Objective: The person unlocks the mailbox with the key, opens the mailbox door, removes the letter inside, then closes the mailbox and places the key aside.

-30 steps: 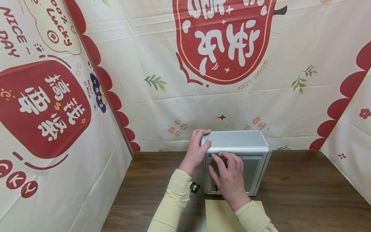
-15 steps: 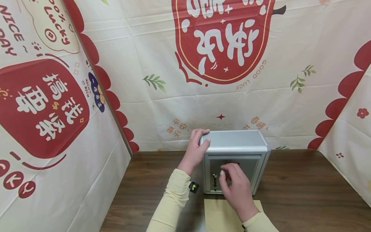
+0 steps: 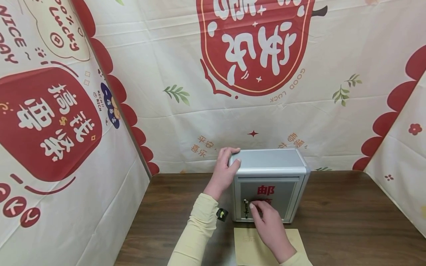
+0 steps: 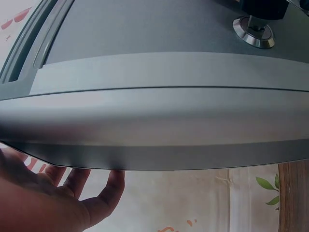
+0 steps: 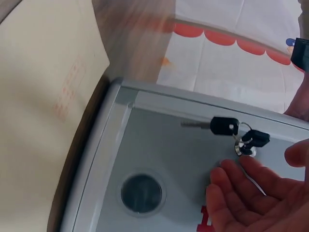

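A grey metal mailbox (image 3: 269, 159) with red characters on its front stands on the table. My left hand (image 3: 223, 171) grips its upper left corner, thumb and fingers bent at the edge; in the left wrist view the fingers (image 4: 113, 188) meet the box's side. One black-headed key (image 5: 256, 138) sits in the door lock (image 4: 256, 36), and a second key (image 5: 224, 126) dangles from the same ring. Just beside the keys is my right hand (image 3: 271, 225), fingers loosely bent and thumb apart, holding nothing. It covers part of the red lettering.
On the wooden table (image 3: 332, 214), a tan paper envelope (image 3: 244, 251) lies in front of the mailbox, partly under my right forearm. A printed white cloth (image 3: 166, 140) hangs close behind the box and along both sides. The door has a round window (image 5: 141, 192).
My right hand has come down from the top of the mailbox's front to beside the keys, uncovering the upper red character. The left hand keeps its hold on the corner.
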Motion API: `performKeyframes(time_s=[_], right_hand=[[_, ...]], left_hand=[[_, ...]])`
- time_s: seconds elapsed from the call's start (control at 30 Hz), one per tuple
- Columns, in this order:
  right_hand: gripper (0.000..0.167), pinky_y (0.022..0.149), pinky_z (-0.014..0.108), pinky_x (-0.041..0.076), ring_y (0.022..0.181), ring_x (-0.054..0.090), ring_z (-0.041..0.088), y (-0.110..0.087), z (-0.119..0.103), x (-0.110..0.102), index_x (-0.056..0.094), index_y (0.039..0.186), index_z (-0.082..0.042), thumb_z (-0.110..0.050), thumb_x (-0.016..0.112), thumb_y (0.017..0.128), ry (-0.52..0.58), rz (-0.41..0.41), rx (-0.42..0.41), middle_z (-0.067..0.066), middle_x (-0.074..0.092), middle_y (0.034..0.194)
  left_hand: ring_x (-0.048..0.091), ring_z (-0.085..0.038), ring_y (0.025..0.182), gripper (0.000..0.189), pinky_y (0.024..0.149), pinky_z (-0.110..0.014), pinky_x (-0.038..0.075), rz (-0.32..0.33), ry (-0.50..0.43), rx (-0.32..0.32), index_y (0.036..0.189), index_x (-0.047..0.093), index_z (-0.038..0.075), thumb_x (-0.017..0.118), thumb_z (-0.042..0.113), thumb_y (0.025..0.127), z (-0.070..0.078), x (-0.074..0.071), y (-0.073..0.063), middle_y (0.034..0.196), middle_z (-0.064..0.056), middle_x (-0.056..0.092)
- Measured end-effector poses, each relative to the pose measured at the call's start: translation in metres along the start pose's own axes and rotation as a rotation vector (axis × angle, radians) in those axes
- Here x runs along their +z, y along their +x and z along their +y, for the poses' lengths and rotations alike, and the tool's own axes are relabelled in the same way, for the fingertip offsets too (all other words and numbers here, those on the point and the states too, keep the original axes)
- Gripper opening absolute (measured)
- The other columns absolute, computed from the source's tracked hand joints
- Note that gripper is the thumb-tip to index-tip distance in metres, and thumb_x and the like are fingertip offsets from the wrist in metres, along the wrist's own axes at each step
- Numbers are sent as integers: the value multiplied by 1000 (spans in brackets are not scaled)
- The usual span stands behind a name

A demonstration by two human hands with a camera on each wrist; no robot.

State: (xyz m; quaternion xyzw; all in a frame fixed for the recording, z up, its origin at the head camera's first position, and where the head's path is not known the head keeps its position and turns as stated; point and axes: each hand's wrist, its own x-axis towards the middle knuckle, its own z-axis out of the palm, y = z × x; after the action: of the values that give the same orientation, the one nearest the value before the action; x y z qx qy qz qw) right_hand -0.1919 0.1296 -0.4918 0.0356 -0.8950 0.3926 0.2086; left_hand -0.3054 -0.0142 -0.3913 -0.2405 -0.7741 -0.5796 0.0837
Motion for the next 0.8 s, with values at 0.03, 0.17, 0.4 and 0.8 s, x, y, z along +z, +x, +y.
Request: performKeyframes(time_s=[0.03,0.17,0.4,0.8], right_hand=[[24,75,41,49,89,62,19,0,0,1,69,102,-5,-24,53,98,5,-19,13,4,66,97],[25,76,41,49,87,61,18,0,-1,6,69,102,-5,-24,52,99,14,-58,42,3,65,94],[28,69,37,46,75,55,13,1,-3,12,67,91,-6,-25,48,101,23,-116,64,-2,59,81],[29,56,30,37,58,43,13,4,-6,12,62,81,-7,-27,51,99,128,-174,205,-2,46,64]], left_hand=[[45,-17,114,33,95,-40,36,0,2,0,125,59,18,54,24,92,0,0,0,127,3,43],[44,-16,115,33,96,-39,36,-1,8,-2,125,59,18,54,24,92,1,0,0,127,3,43],[44,-17,116,34,98,-41,35,4,2,2,124,59,16,54,24,92,1,-1,0,127,2,43],[44,-15,116,33,98,-39,35,9,13,2,124,60,17,54,23,92,0,0,0,127,3,44]])
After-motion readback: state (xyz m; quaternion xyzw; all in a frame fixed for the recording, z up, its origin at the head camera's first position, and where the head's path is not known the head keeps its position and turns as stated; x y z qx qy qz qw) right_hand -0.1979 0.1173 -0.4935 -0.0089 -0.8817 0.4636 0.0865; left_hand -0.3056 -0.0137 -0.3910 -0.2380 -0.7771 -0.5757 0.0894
